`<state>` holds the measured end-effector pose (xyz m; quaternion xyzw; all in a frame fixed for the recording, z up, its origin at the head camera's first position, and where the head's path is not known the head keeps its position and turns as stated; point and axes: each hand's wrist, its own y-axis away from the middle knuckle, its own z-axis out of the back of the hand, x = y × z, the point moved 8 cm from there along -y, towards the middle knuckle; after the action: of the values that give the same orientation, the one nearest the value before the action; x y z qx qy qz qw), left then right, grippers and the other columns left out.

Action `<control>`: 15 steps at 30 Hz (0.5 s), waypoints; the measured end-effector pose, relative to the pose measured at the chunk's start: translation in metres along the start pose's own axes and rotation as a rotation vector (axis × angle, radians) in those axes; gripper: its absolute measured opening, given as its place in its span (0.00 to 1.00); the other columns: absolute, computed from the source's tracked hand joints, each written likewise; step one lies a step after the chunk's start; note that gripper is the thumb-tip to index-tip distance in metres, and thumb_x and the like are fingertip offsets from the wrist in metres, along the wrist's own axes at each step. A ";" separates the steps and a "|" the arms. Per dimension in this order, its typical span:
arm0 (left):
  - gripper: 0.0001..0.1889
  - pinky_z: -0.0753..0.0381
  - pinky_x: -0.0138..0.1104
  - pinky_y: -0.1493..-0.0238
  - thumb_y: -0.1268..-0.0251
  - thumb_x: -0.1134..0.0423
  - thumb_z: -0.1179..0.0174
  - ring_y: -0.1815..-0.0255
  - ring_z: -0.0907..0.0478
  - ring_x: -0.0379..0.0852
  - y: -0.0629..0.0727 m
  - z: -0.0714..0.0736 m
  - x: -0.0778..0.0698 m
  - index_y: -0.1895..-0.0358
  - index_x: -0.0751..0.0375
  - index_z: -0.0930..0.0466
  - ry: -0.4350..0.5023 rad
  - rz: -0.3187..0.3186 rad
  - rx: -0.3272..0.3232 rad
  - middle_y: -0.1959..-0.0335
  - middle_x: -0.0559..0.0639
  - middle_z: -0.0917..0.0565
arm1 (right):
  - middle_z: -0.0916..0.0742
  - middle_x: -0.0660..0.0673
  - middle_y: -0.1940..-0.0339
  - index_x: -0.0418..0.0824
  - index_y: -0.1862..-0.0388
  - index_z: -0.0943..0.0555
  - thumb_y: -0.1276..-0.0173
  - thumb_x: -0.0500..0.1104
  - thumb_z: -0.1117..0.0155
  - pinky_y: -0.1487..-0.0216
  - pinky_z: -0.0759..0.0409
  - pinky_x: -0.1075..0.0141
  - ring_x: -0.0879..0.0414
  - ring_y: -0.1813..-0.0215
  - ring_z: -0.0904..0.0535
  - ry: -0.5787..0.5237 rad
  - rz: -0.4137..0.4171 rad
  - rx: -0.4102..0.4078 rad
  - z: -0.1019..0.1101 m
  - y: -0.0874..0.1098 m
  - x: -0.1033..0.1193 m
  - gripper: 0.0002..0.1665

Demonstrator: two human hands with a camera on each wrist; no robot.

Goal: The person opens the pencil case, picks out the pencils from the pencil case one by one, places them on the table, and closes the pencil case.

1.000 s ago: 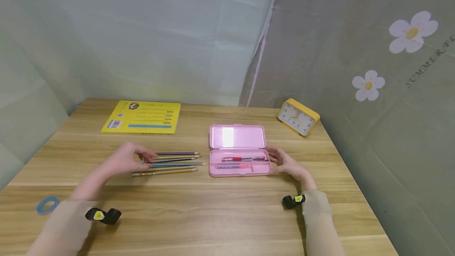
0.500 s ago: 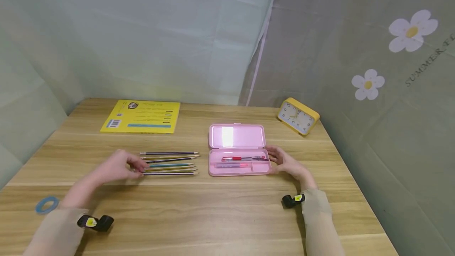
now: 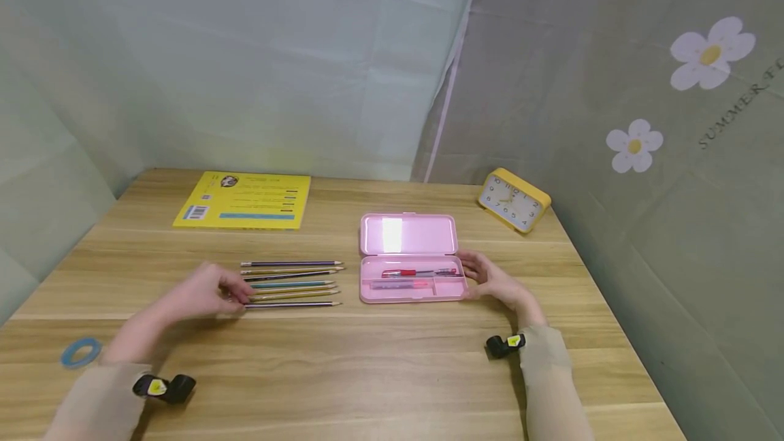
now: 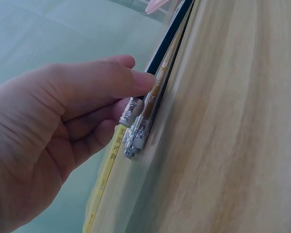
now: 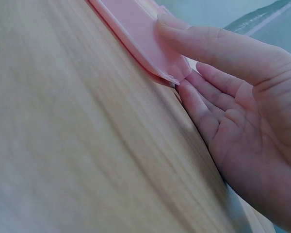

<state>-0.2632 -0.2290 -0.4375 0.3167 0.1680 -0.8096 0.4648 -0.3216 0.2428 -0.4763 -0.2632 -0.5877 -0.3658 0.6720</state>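
Note:
My left hand pinches a dark striped pencil near its eraser end, between thumb and fingers. That pencil lies nearest the front, apart from a row of several other pencils, all with tips to the right. In the left wrist view the metal-capped pencil end shows under the thumb. A pink pencil case lies with its lid back, holding a red-capped pen and a pinkish marker. My right hand holds the case's right end, thumb at the front and fingers behind.
A yellow book lies at the back left of the wooden table. At the back right stands a yellow clock. A blue ring, like a tape roll, lies by the left sleeve. Curtains hang behind and on both sides.
My left hand has moved left and toward the front, bringing the pencil from over the others to the front of the row. The right hand and the case have stayed put.

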 end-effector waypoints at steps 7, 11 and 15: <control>0.09 0.18 0.28 0.70 0.53 0.70 0.29 0.71 0.20 0.30 0.003 -0.001 0.000 0.65 0.62 0.12 -0.007 -0.006 0.008 0.71 0.47 0.12 | 0.45 0.29 0.23 0.29 0.25 0.52 0.46 0.27 0.31 0.35 0.33 0.79 0.32 0.23 0.49 0.014 -0.011 -0.003 0.000 0.001 0.001 0.55; 0.09 0.18 0.28 0.70 0.53 0.71 0.28 0.72 0.21 0.29 0.004 -0.002 -0.001 0.65 0.64 0.12 -0.012 -0.012 0.007 0.71 0.48 0.12 | 0.45 0.28 0.23 0.29 0.25 0.52 0.45 0.27 0.32 0.35 0.33 0.78 0.32 0.23 0.48 0.015 -0.014 -0.004 0.000 0.001 0.000 0.55; 0.09 0.18 0.27 0.70 0.53 0.70 0.27 0.72 0.21 0.29 0.004 -0.003 0.000 0.65 0.64 0.12 -0.028 -0.020 0.004 0.70 0.48 0.11 | 0.45 0.28 0.23 0.28 0.25 0.52 0.45 0.27 0.32 0.35 0.32 0.78 0.31 0.23 0.49 0.018 -0.012 -0.005 0.001 0.001 -0.001 0.54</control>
<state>-0.2593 -0.2296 -0.4396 0.3048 0.1630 -0.8188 0.4583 -0.3216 0.2444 -0.4768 -0.2581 -0.5825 -0.3735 0.6743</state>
